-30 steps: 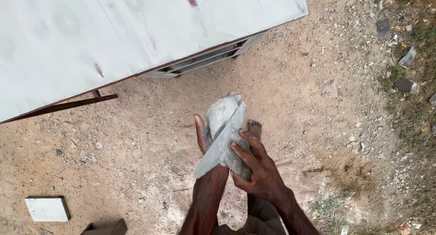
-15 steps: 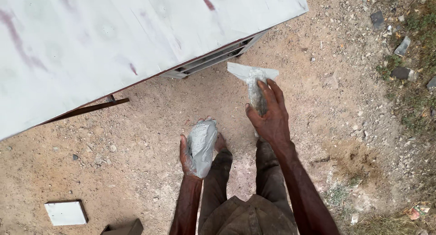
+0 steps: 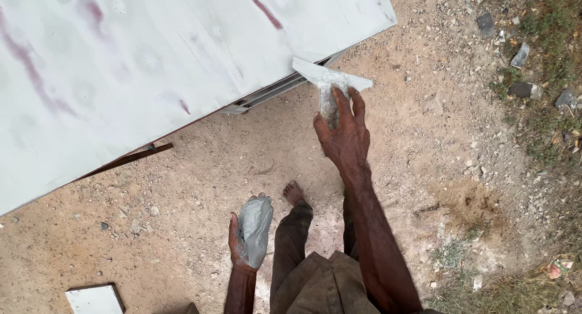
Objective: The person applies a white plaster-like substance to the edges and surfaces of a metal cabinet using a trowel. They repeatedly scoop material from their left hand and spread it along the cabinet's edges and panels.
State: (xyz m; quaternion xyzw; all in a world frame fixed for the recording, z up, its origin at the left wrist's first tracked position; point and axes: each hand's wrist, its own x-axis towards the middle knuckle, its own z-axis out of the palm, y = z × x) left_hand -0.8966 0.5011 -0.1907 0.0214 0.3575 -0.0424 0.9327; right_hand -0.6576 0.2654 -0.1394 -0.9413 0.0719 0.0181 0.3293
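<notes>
My right hand [image 3: 343,132] is stretched forward and holds a flat putty scraper [image 3: 328,79] with a wide pale blade, its edge close to the corner of a large white painted panel [image 3: 151,65]. My left hand [image 3: 242,241] hangs low beside my left leg. It cups a grey lump of putty wrapped in clear plastic [image 3: 254,229]. The panel has faint reddish smears and lies tilted across the upper left.
Bare sandy ground with pebbles lies below. A metal frame [image 3: 273,93] shows under the panel's edge. A small white tile [image 3: 94,299] lies at the bottom left. Stones and sparse grass [image 3: 533,77] line the right side. My bare foot [image 3: 294,193] stands on the dirt.
My hands have come apart: the right one carried the scraper forward towards the panel's corner, while the left one dropped lower with the wrapped putty.
</notes>
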